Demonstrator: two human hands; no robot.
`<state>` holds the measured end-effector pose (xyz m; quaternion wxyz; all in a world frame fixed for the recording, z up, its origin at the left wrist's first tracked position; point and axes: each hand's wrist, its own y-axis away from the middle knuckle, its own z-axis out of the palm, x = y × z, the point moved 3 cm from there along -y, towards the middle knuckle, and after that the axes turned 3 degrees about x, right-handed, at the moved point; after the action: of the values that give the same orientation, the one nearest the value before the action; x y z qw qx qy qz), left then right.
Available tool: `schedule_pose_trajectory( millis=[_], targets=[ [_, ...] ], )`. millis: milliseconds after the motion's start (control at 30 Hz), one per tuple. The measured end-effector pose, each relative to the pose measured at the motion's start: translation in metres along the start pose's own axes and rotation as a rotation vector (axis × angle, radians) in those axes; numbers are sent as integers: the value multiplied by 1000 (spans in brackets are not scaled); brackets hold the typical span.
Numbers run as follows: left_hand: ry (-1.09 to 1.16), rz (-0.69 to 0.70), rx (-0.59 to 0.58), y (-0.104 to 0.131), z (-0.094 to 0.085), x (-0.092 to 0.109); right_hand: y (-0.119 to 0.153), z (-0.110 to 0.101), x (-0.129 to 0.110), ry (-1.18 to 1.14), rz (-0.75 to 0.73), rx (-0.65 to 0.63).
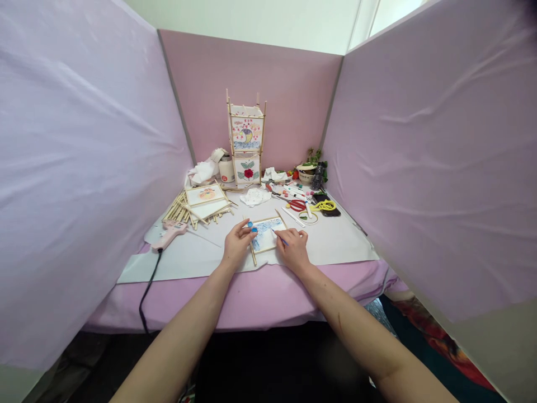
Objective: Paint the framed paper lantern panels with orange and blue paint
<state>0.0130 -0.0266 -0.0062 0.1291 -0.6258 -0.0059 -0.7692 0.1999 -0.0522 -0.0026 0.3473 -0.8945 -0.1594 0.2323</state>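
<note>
A panel in a bamboo-stick frame (267,242) lies on the white sheet, its upper and left parts covered with blue strokes. Over its left edge, my left hand (237,243) is closed around a small blue round pot (254,230); a second blue round piece (250,224) shows at the fingertips, and I cannot tell if the two are joined. At the panel's right side rests my right hand (293,247), pinching a thin paintbrush (276,233) with its tip pointing at the painted surface. Most of the brush handle is hidden by the fingers.
Behind the panel stands a two-tier stick lantern (247,134) with painted sides. To the left are bamboo sticks (178,210), another framed picture (206,194) and a pink glue gun (168,235) with a cord. Red scissors (297,205), yellow cord (328,205) and a crumpled tissue (255,196) lie further back.
</note>
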Motion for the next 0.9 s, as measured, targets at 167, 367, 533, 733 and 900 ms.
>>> schedule_pose_trajectory(
  millis=[167, 367, 533, 733, 900],
  targets=[
    [0, -7, -6, 0, 0, -1, 0, 1, -1, 18, -20, -18],
    [1, -3, 0, 0, 0, -1, -1, -1, 10, 75, 91, 51],
    [2, -1, -8, 1, 0, 1, -1, -1, 5, 57, 66, 36],
    [-3, 1, -9, 1, 0, 2, 0, -1, 0, 17, 5, 3],
    [-3, 0, -4, 1, -1, 1, -1, -2, 12, 42, 107, 72]
  ],
)
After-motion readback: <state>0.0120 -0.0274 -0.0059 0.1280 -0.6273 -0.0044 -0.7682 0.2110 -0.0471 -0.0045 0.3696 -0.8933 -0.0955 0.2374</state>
